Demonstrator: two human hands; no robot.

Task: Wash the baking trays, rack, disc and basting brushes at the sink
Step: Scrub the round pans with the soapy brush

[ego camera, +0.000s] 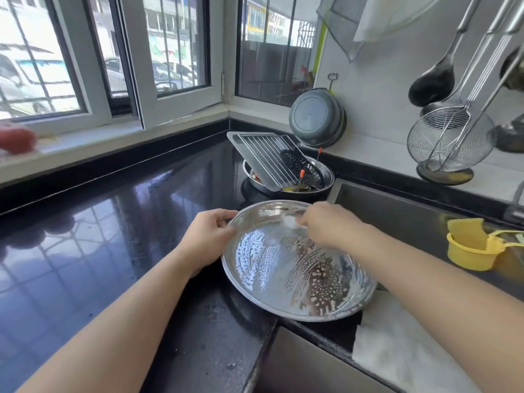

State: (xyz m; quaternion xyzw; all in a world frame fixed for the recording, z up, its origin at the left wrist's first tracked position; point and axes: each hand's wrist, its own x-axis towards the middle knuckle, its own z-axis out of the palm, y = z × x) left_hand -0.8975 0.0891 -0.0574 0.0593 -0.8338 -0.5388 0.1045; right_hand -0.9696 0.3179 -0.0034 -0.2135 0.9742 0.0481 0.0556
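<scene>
A round steel tray (pixel 272 268), streaked with soap foam, lies over the corner of the sink. My left hand (pixel 208 236) grips its left rim. My right hand (pixel 329 225) holds a small white scrubbing cloth (pixel 289 221) against the tray's far inner side. Behind it a steel basin (pixel 326 173) holds a grey rectangular tray (pixel 241 144) with a wire rack (pixel 270 160) on it, a black perforated disc (pixel 302 167), and basting brushes with orange-tipped handles (pixel 302 174).
Black glossy counter (pixel 99 236) stretches left. The sink (pixel 402 219) lies to the right, with a yellow cup and sponge (pixel 470 245) at its edge. A dark pan (pixel 317 119) leans on the wall; a ladle and wire skimmers (pixel 450 137) hang at right. White cloth (pixel 402 347) lies near.
</scene>
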